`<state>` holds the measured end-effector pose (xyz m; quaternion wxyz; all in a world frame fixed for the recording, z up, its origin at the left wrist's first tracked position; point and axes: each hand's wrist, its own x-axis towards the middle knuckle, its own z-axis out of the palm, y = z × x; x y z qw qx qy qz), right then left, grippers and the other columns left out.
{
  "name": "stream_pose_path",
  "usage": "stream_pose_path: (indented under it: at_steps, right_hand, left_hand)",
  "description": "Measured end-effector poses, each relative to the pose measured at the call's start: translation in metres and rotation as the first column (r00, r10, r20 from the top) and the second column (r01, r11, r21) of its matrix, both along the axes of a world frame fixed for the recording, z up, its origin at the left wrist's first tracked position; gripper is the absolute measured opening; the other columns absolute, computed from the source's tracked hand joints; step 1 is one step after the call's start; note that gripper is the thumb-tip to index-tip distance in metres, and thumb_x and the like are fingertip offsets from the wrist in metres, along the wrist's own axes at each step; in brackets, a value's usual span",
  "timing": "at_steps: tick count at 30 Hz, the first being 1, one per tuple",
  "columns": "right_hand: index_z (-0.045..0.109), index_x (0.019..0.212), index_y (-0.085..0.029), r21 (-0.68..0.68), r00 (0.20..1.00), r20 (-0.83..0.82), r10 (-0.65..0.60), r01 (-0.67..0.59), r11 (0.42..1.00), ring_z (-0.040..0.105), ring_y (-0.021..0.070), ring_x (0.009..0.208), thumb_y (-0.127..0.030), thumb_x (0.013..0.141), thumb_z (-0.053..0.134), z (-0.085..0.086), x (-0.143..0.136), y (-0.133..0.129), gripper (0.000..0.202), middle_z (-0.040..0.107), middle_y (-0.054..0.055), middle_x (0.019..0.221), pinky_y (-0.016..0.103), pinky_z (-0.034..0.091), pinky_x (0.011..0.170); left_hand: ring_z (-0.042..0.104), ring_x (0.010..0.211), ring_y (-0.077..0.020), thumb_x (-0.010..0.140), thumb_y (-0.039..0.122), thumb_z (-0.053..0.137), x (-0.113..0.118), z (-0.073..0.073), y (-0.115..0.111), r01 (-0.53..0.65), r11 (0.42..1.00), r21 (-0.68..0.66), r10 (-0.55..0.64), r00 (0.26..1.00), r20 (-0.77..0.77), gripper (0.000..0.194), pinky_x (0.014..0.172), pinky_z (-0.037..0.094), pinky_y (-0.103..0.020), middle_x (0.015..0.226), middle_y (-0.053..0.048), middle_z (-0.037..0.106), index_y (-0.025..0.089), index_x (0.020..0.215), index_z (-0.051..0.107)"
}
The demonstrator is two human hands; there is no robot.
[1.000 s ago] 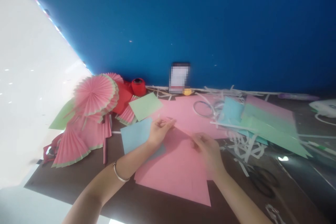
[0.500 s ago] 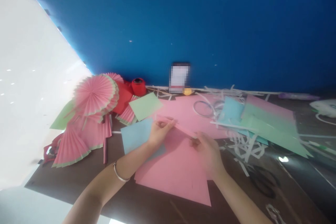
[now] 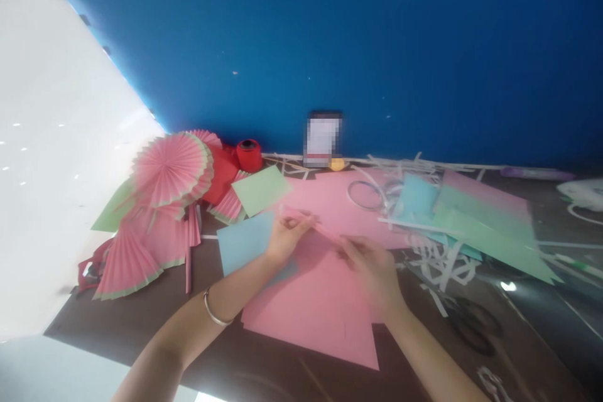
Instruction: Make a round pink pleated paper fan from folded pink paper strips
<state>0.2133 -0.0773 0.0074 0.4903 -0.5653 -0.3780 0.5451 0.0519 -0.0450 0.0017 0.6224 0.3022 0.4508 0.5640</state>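
Observation:
A narrow folded pink paper strip (image 3: 325, 230) runs between my two hands, above large pink sheets (image 3: 315, 320) on the brown table. My left hand (image 3: 288, 239) pinches the strip near its upper left end, with a silver bangle on that wrist. My right hand (image 3: 370, 264), slightly blurred, grips the strip's lower right part between thumb and fingers. A light blue sheet (image 3: 242, 242) lies partly under my left hand, and a light green sheet (image 3: 262, 190) sits just behind it.
Pleated pink fans with green edges (image 3: 164, 169) pile up at the left beside a red roll (image 3: 249, 156). A phone-like object (image 3: 322, 138) leans on the blue wall. White paper scraps (image 3: 443, 264), green sheets (image 3: 490, 232) and dark scissors (image 3: 473, 326) lie at the right.
My right hand has slid slightly left along the pink strip, closer to my left hand. My left hand has stayed in place.

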Motion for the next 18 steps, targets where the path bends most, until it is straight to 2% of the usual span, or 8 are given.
stream_pose_path:
  at_steps: [2, 4, 7, 11, 15, 18]
  right_hand:
    - [0.070, 0.080, -0.017, -0.011, 1.000, 0.001, 0.011, -0.011, 1.000, 0.065, 0.0165, 0.063, -0.042, 0.063, 0.076, -0.001, 0.000, 0.000, 0.031, 0.069, 0.004, 0.070, 0.031, 0.052, 0.065]
    - [0.070, 0.080, -0.017, -0.019, 1.000, -0.019, 0.015, -0.015, 1.000, 0.065, 0.0175, 0.065, -0.042, 0.064, 0.076, -0.003, 0.001, 0.000, 0.031, 0.070, 0.004, 0.071, 0.031, 0.052, 0.065]
    - [0.069, 0.081, -0.016, -0.030, 0.998, -0.050, 0.043, -0.045, 0.999, 0.067, 0.0193, 0.068, -0.042, 0.065, 0.075, -0.006, 0.003, 0.002, 0.031, 0.071, 0.006, 0.072, 0.030, 0.050, 0.061]
    - [0.068, 0.074, -0.015, -0.119, 0.982, -0.080, 0.170, -0.179, 0.977, 0.067, 0.0211, 0.064, -0.042, 0.059, 0.079, -0.001, 0.007, 0.004, 0.034, 0.070, 0.007, 0.068, 0.028, 0.048, 0.055]
    - [0.064, 0.073, -0.016, -0.221, 0.962, -0.127, 0.240, -0.264, 0.939, 0.068, 0.0208, 0.058, -0.043, 0.053, 0.081, 0.008, 0.007, 0.004, 0.037, 0.070, 0.006, 0.066, 0.024, 0.046, 0.048]
    - [0.064, 0.078, -0.017, -0.208, 0.959, -0.119, 0.258, -0.278, 0.938, 0.068, 0.0209, 0.062, -0.042, 0.055, 0.081, 0.010, 0.006, 0.002, 0.038, 0.071, 0.005, 0.069, 0.026, 0.050, 0.052]
  left_hand:
    - [0.067, 0.084, -0.0195, 0.059, 0.039, 0.079, 0.000, -0.002, 0.001, 0.006, 1.000, -0.005, -0.006, 0.997, 0.078, 0.035, 0.078, 0.050, -0.028, 0.077, -0.007, 0.071, 0.012, 0.080, 0.069]
    - [0.067, 0.088, -0.0207, 0.059, 0.037, 0.080, 0.000, -0.002, 0.001, 0.060, 0.998, 0.001, -0.060, 0.992, 0.113, 0.039, 0.082, 0.049, -0.031, 0.086, -0.009, 0.072, 0.013, 0.087, 0.068]
    - [0.067, 0.087, -0.0214, 0.060, 0.037, 0.079, 0.000, 0.001, -0.002, 0.154, 0.988, 0.025, -0.155, 0.987, 0.041, 0.039, 0.084, 0.049, -0.033, 0.090, -0.012, 0.072, 0.011, 0.088, 0.068]
    - [0.067, 0.077, -0.0201, 0.060, 0.039, 0.079, 0.000, 0.005, -0.002, 0.151, 0.989, -0.006, -0.151, 0.988, -0.012, 0.039, 0.081, 0.049, -0.033, 0.076, -0.009, 0.072, 0.011, 0.085, 0.068]
    - [0.066, 0.077, -0.0177, 0.057, 0.033, 0.081, 0.001, 0.003, 0.000, 0.135, 0.990, 0.035, -0.135, 0.991, 0.002, 0.040, 0.075, 0.051, -0.030, 0.084, -0.008, 0.071, 0.013, 0.088, 0.065]
    - [0.066, 0.075, -0.0165, 0.058, 0.033, 0.080, 0.002, -0.001, -0.001, 0.170, 0.984, 0.059, -0.170, 0.985, -0.003, 0.037, 0.073, 0.051, -0.029, 0.082, -0.006, 0.070, 0.014, 0.085, 0.065]
